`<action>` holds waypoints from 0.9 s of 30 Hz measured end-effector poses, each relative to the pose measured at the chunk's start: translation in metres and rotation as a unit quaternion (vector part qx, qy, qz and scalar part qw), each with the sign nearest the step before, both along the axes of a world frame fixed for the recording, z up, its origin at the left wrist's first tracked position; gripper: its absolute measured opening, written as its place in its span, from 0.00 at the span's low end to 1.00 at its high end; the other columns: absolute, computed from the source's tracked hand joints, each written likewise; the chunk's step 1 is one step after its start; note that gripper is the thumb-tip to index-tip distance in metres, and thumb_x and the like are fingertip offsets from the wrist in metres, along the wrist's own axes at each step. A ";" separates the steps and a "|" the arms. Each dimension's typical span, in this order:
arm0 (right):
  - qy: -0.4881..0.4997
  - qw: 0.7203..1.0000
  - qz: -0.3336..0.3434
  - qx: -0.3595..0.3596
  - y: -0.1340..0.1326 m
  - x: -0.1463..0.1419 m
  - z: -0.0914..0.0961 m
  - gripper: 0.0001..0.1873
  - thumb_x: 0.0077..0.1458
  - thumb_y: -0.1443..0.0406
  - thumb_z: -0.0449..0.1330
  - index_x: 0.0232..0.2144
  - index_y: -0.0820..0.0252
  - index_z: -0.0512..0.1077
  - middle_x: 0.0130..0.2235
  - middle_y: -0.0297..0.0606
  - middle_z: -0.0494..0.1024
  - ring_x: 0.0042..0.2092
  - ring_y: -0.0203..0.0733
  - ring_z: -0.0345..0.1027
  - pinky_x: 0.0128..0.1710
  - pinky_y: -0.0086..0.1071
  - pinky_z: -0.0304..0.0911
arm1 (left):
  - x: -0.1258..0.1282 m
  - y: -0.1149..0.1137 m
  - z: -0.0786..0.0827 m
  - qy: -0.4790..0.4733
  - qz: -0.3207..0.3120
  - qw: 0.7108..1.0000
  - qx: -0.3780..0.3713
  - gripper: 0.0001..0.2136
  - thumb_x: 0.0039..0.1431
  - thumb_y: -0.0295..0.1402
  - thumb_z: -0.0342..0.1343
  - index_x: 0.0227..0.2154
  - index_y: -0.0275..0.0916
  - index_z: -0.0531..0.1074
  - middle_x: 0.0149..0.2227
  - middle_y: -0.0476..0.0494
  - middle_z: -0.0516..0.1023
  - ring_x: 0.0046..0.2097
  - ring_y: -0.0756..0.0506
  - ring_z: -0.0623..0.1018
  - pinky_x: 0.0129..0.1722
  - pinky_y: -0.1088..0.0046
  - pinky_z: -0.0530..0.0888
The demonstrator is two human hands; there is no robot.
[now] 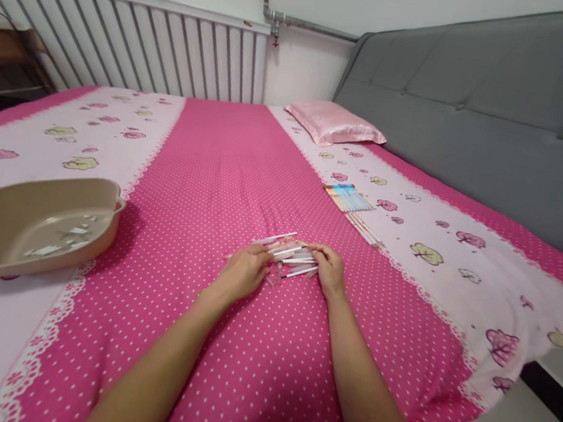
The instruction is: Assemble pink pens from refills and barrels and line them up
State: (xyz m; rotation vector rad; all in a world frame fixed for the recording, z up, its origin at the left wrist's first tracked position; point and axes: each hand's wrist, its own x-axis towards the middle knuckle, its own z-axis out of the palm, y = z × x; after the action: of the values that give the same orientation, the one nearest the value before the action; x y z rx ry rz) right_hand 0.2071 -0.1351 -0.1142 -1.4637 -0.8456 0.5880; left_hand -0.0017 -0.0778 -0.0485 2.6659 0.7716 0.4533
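Observation:
Between my hands, a loose pile of slim white pen-like sticks [301, 261] lies on the bedspread, mixed with what look like clear pieces. One white pen-like stick [288, 250] spans the top of the pile. My left hand [246, 269] is closed at its left end, fingertips pinched together. At its darker right end, the fingers of my right hand [327, 268] are pinched too. Farther right, a neat row of slim sticks with blue and orange ends [349, 198] lies flat. Several pale sticks [364, 229] lie side by side just below that row.
A beige plastic basin [110, 210] stands at the left, with small white and grey pieces inside. The pink dotted bedspread [206, 163] has soft wrinkles. A pink pillow [336, 123] rests near the grey headboard [474, 97]. A white radiator [143, 42] lines the back wall.

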 end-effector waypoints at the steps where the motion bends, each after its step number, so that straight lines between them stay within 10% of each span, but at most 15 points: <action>1: -0.008 1.000 0.000 0.001 0.000 0.000 0.000 0.15 0.44 0.61 0.55 0.33 0.61 0.76 0.36 0.41 0.78 0.25 0.42 0.69 0.14 0.31 0.65 | 0.000 0.000 0.000 0.003 0.004 1.000 0.000 0.13 0.55 0.23 0.51 0.42 0.36 0.75 0.48 0.36 0.75 0.53 0.39 0.72 0.53 0.62 0.69; 27: -0.112 0.993 -0.011 0.029 0.001 0.001 -0.004 0.15 0.47 0.59 0.59 0.34 0.60 0.78 0.29 0.39 0.79 0.31 0.44 0.71 0.31 0.35 0.68 | -0.005 0.006 0.003 -0.057 0.168 0.984 -0.025 0.10 0.57 0.30 0.52 0.36 0.35 0.78 0.34 0.40 0.79 0.34 0.43 0.76 0.33 0.69 0.71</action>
State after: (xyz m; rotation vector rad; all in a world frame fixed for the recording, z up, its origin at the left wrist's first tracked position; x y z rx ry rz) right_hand 0.2081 -0.1345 -0.1185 -1.5017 -1.0117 0.3845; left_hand -0.0068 -0.0713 -0.0456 2.4419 1.1866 0.6530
